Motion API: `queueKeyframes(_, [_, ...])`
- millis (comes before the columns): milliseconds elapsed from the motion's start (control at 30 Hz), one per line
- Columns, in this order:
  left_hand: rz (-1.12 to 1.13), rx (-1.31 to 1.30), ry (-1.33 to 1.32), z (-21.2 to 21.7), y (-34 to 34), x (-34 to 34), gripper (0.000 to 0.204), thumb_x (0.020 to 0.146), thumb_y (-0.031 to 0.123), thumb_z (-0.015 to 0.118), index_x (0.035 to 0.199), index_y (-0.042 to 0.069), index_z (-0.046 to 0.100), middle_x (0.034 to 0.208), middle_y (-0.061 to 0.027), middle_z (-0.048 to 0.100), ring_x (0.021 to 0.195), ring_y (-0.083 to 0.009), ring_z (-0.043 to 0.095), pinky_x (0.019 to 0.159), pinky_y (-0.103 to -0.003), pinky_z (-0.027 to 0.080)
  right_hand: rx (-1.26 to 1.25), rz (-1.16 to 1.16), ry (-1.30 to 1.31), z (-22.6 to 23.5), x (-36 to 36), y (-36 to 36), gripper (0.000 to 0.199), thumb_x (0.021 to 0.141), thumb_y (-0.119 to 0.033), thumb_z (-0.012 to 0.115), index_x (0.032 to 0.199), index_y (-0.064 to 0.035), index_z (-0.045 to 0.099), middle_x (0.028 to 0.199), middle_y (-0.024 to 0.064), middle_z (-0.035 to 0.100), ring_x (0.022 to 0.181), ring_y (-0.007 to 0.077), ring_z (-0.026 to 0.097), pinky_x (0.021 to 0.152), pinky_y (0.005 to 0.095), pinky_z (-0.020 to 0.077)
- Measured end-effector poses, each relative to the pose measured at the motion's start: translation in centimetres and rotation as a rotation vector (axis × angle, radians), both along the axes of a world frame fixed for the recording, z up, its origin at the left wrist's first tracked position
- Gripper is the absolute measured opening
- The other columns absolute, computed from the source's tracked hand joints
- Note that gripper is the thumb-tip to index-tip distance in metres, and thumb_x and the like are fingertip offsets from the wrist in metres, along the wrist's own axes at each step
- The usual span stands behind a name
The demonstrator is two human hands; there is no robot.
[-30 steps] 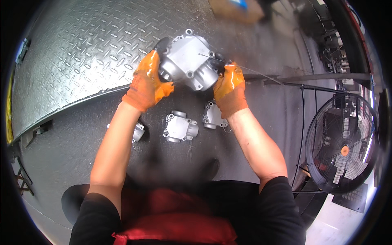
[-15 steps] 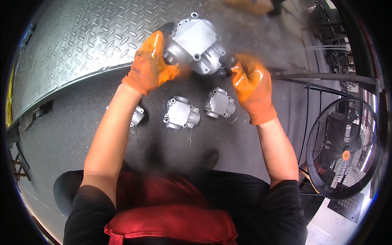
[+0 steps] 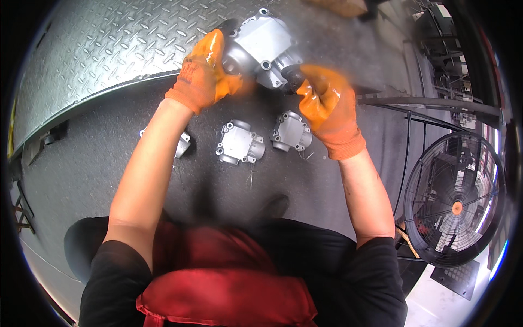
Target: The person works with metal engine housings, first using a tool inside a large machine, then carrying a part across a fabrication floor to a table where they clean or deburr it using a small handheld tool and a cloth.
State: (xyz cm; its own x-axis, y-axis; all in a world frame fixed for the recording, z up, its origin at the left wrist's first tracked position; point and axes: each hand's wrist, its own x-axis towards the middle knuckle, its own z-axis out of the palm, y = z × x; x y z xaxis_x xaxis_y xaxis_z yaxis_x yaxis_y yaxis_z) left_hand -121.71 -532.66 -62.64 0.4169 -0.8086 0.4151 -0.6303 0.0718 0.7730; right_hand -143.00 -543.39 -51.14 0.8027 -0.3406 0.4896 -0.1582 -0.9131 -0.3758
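Both gloved hands — left hand (image 3: 204, 73), right hand (image 3: 324, 103) — have lifted the grey metal housing (image 3: 261, 46) further from the three castings (image 3: 239, 144) below, fingers clamped around it, turning it over.

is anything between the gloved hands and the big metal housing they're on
Nothing visible. The left hand wraps the left side of the grey metal housing directly, and the right hand grips a dark part at its lower right. The three smaller castings lie on the floor below, apart from both hands.

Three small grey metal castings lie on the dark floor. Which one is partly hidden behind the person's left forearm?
The leftmost casting: the left forearm crosses it, while the middle casting and right casting lie fully uncovered.
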Motion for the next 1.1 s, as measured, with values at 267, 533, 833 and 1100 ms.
queueKeyframes(267, [0.081,0.012,-0.019,0.3,-0.4,-0.4,0.06,0.071,0.005,0.063,0.128,0.004,0.044,0.117,-0.0154,0.058,0.099,-0.026,0.061,0.078,-0.033,0.052,0.177,-0.124,0.065,-0.4,-1.0,-1.2,0.025,0.09,-0.012,0.061,0.111,0.0012,0.065,0.079,0.0062,0.064,0.07,0.0154,0.059,0.065,0.0289,0.048])
queueKeyframes(533, [0.117,0.029,-0.081,-0.5,-0.3,0.0,0.058,0.064,0.029,0.078,0.107,0.001,0.05,0.104,-0.02,0.058,0.1,-0.0425,0.057,0.083,-0.046,0.05,0.457,-0.23,-0.07,-1.7,-0.5,-1.4,0.027,0.095,-0.022,0.063,0.102,0.0036,0.067,0.071,0.0005,0.06,0.066,0.0069,0.049,0.062,0.0245,0.0432])
queueKeyframes(833, [0.299,-0.337,-0.431,-1.0,0.3,-1.4,0.046,0.068,0.019,0.075,0.106,0.0,0.057,0.103,-0.0238,0.058,0.091,-0.0404,0.059,0.074,-0.045,0.05,0.227,-0.163,0.123,-0.9,-0.3,-0.5,0.024,0.087,-0.014,0.058,0.104,0.0009,0.067,0.085,0.0139,0.072,0.079,0.0283,0.07,0.073,0.0352,0.0528])
queueKeyframes(1100, [0.31,-0.277,1.315,-1.1,0.7,-11.5,0.023,0.087,0.01,0.063,0.109,0.003,0.058,0.099,-0.0052,0.064,0.086,-0.0142,0.059,0.075,-0.031,0.049,0.158,-0.182,0.114,-1.4,1.4,-0.3,0.025,0.087,-0.015,0.058,0.103,0.0013,0.068,0.084,0.015,0.072,0.078,0.0293,0.069,0.072,0.0352,0.053])
